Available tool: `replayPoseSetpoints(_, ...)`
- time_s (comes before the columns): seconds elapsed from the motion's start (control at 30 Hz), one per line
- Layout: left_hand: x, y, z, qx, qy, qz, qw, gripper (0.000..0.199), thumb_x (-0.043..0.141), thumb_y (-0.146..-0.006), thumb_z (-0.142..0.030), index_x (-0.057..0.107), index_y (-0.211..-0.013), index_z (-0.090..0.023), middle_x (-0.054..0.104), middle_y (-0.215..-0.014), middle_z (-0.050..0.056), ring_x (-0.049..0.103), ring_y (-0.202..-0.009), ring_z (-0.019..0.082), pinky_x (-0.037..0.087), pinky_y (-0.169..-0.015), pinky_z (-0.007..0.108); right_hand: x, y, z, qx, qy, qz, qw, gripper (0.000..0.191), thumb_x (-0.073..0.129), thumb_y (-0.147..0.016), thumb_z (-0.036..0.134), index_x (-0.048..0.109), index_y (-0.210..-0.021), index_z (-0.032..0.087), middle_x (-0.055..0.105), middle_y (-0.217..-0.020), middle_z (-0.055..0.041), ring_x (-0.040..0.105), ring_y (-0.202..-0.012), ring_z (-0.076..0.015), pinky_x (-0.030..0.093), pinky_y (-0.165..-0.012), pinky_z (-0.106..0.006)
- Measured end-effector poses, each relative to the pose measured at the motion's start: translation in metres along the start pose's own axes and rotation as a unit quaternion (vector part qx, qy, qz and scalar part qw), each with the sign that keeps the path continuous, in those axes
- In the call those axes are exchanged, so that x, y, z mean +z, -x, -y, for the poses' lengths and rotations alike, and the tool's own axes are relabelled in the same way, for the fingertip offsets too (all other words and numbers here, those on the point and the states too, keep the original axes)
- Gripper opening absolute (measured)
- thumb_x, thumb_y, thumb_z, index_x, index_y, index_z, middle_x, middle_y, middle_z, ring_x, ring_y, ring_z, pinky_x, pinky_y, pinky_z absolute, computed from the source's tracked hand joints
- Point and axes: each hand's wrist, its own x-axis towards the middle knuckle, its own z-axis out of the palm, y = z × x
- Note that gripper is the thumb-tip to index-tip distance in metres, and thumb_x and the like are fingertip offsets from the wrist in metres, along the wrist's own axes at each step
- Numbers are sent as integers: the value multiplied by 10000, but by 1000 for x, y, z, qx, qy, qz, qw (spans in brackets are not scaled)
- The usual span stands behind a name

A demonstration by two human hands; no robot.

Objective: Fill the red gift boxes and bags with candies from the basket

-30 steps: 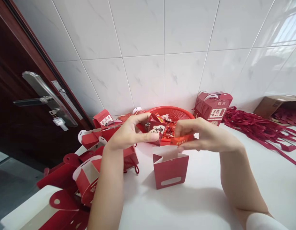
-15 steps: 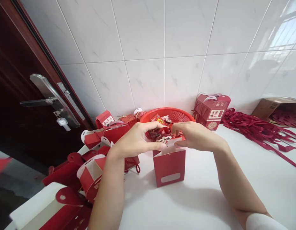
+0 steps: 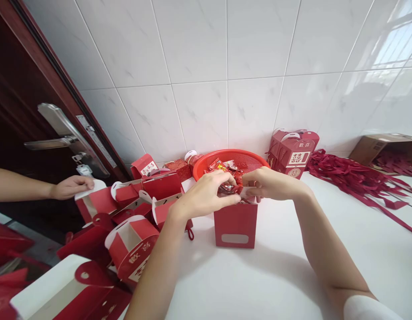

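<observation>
A red paper gift box (image 3: pixel 235 226) is being stood upright on the white table (image 3: pixel 275 289), directly below the two hands, with its top open and a pale oval panel being shown low on its front. Wrapped sweets (image 3: pixel 229 190), dark and shiny, are being gripped between the thumb and curled fingers of the left hand (image 3: pixel 217 191) at the left part of that opening. The right hand (image 3: pixel 267 184) is being held at the right part of the opening, its fingers bent and dipped towards the inside; whether anything is being gripped by it cannot be told, as the fingertips are being partly hidden by the box.

Just behind the box, a heap of small sweets (image 3: pixel 222 166) is being held in a red plastic basket (image 3: pixel 254 161). To the left, many open red boxes (image 3: pixel 134 249) are being crowded together, some being marked with Chinese characters. At the far left, the white flap of another open box (image 3: pixel 99 203) is being touched by a co-worker's hand (image 3: pixel 70 186). To the right of the basket, closed gift boxes (image 3: pixel 294 155) with a double-happiness label are being grouped against the tiled wall (image 3: pixel 199 49), and beside them a tangle of dark red ribbon (image 3: pixel 346 178) is being spread near a cardboard carton (image 3: pixel 369 149)
</observation>
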Motion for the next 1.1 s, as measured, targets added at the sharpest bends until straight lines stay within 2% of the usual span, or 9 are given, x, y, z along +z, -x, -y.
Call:
replayPoseSetpoints(0.1,-1,0,-2,12,13,-19,1000,120,507,-887,-274,609,-913,-217,650,-960,19,572,-836,183,439,-723,299,0,0,-2,11,-1,-5,1000,111,546,-816,141,551,-719,196,632,-654,-4,586,-582,-148,363,-539,-261)
replayPoseSetpoints(0.23,2,-2,-4,15,13,-16,1000,185,467,-838,-168,592,-964,-222,641,-958,2,556,-815,168,440,-729,292,0,-2,-4,1,0,-8,1000,90,540,-811,129,591,-773,192,637,-658,-2,589,-583,-145,368,-544,-259)
replayPoseSetpoints(0.4,4,-3,2,2,-1,-7,1000,187,548,-855,-268,631,-1020,-236,660,-863,-4,583,-731,172,458,-688,301,0,-1,-5,-4,-9,-12,1000,125,576,-869,270,605,-774,193,648,-664,-11,579,-561,-138,356,-517,-255)
replayPoseSetpoints(0.5,2,-1,7,4,30,7,1000,239,603,-836,-282,675,-1061,-245,709,-912,19,647,-825,211,505,-737,318,-1,-1,-4,5,-22,-10,1000,239,566,-901,378,590,-750,194,664,-680,-25,591,-575,-145,362,-517,-259)
replayPoseSetpoints(0.67,-3,0,13,11,21,-33,999,234,618,-828,-242,726,-1035,-236,720,-1041,44,665,-922,227,530,-831,340,-3,-1,-6,9,12,-9,1000,118,541,-809,150,516,-706,202,653,-665,-7,587,-585,-144,344,-525,-256)
replayPoseSetpoints(0.77,-5,0,14,11,-30,-50,998,190,595,-851,-266,763,-938,-255,667,-1158,49,646,-980,232,516,-874,361,-2,-1,-6,-1,12,-12,1000,119,522,-797,122,516,-706,198,655,-686,-8,585,-588,-139,349,-528,-254)
replayPoseSetpoints(0.87,-6,1,18,-1,-30,-24,999,217,585,-860,-294,789,-930,-278,643,-1246,48,640,-1025,249,519,-862,360,0,-3,-4,-14,3,-33,999,111,515,-802,123,530,-719,196,652,-687,-4,591,-599,-138,366,-533,-250)
replayPoseSetpoints(1.0,-7,1,23,-16,28,6,999,257,603,-832,-278,796,-1001,-267,738,-1097,46,665,-999,257,529,-830,327,1,-7,-6,-27,-19,-64,997,97,543,-822,170,563,-730,194,655,-683,-4,610,-622,-145,390,-542,-246)
replayPoseSetpoints(1.1,-7,1,24,-14,54,3,998,255,629,-795,-260,803,-982,-263,766,-1038,33,678,-975,256,529,-810,307,-4,-10,-18,-43,-92,-53,993,146,603,-859,327,621,-809,191,692,-784,-24,648,-670,-156,454,-576,-250)
